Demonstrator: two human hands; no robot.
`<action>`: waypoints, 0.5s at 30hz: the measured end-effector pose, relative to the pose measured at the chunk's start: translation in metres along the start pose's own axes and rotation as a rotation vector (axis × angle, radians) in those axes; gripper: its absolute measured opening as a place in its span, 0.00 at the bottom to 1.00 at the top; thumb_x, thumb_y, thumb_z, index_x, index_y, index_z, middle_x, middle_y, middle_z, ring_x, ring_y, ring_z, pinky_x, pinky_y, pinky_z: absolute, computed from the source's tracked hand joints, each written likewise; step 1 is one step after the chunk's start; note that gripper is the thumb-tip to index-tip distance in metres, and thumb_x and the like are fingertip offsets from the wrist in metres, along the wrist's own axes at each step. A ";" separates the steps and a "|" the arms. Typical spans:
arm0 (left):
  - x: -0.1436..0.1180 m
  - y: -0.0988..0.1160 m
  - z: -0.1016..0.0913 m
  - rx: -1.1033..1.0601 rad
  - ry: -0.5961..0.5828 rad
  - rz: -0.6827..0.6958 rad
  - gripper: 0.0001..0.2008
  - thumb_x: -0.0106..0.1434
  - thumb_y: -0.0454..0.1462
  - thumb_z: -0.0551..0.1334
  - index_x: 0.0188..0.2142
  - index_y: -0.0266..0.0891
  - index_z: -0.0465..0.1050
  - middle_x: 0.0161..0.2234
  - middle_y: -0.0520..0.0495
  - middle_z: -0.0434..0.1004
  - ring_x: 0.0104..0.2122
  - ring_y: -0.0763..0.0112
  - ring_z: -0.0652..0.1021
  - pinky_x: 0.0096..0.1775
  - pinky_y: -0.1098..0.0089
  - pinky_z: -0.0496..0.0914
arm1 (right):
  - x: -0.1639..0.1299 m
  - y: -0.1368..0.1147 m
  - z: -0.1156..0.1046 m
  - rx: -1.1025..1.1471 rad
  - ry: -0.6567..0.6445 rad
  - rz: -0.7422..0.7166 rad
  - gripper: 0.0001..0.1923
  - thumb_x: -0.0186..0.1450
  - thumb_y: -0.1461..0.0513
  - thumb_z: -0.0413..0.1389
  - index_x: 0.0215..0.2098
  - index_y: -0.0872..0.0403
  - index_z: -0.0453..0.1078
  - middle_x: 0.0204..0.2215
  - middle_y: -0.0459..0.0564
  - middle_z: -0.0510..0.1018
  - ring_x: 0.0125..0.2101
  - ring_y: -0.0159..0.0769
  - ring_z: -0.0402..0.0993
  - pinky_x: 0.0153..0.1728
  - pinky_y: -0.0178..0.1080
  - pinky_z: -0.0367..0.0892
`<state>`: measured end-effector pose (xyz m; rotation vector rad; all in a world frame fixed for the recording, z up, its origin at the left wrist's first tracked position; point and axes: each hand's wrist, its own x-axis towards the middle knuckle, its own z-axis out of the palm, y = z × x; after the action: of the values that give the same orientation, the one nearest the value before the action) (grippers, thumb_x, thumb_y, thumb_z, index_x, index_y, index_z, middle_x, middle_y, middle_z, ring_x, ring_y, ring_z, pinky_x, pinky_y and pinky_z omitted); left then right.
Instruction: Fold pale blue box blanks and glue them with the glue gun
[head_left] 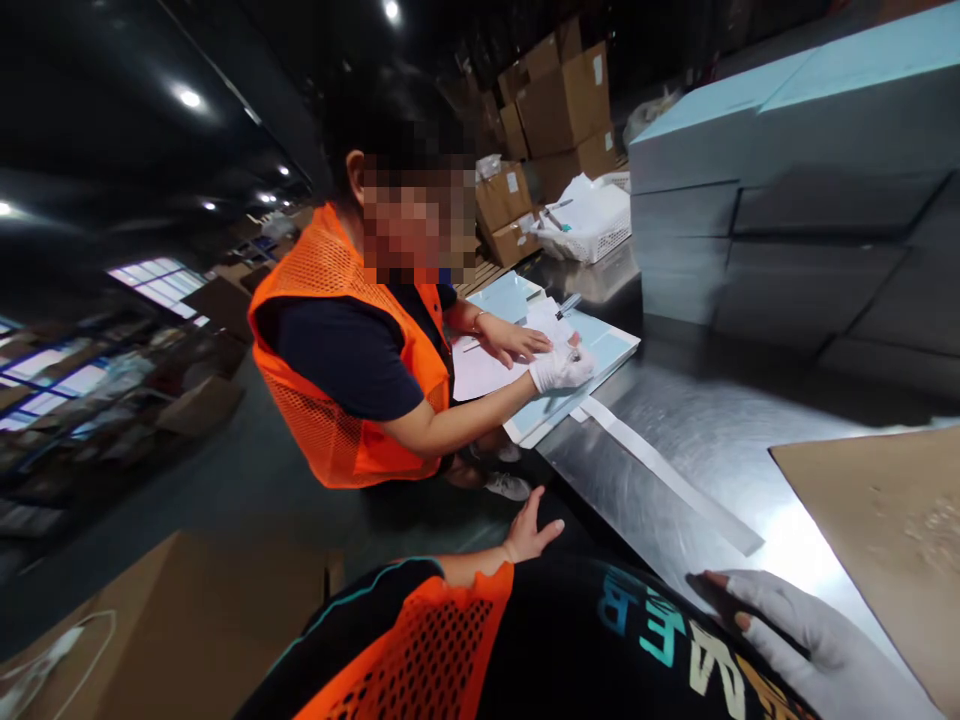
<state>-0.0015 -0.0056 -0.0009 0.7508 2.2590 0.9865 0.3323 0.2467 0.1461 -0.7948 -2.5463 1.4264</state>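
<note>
My left hand [529,535] is bare and held in front of my body, thumb and fingers apart, with nothing in it. It is just off the edge of the metal table [675,400]. My right hand [806,630], in a white glove with bare fingertips showing, is low over the table's near edge. Its fingers are spread and hold nothing. Between that hand and the papers lies a white paper strip [667,470]. To its right is a brown cardboard sheet [885,500].
A co-worker in an orange vest [330,400] leans over papers [487,370] on a light blue board [619,345], one gloved hand [559,370] on them. Stacked pale boxes [810,220] line the table's far right. Behind stand a white basket [600,240] and cartons [562,110].
</note>
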 end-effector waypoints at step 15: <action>-0.003 0.009 -0.002 0.010 0.002 -0.023 0.44 0.62 0.51 0.73 0.72 0.39 0.62 0.74 0.31 0.67 0.74 0.45 0.68 0.76 0.46 0.59 | 0.003 -0.018 -0.009 0.000 -0.028 -0.009 0.29 0.69 0.37 0.54 0.49 0.42 0.88 0.52 0.49 0.89 0.51 0.51 0.88 0.57 0.46 0.83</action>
<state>0.0018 -0.0029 0.0080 0.7273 2.2704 0.9668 0.3259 0.2474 0.1648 -0.7674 -2.5668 1.4447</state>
